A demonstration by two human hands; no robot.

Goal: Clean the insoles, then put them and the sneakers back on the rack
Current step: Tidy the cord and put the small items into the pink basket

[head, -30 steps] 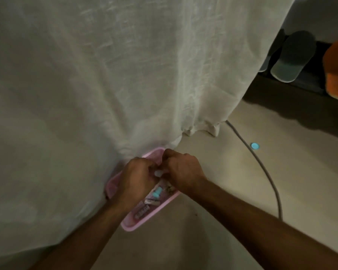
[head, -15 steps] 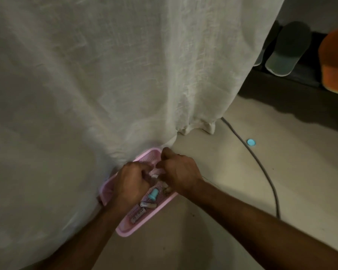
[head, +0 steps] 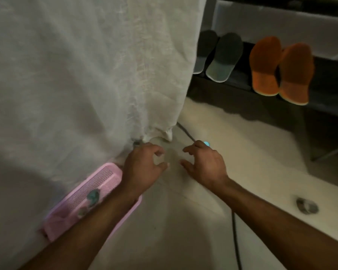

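Both hands hover low over the floor (head: 183, 240), fingers loosely curled, gripping nothing: left hand (head: 142, 168), right hand (head: 203, 164), a small gap between them. Under the left forearm lies a pink tray (head: 105, 178) with small bits in it, tucked against the white curtain (head: 86, 75). A cable (head: 235, 236) runs beneath the right wrist. Well beyond the right fingers, on the dark rack (head: 320, 78), grey insoles (head: 222, 57) and orange insoles (head: 281, 69) lean upright.
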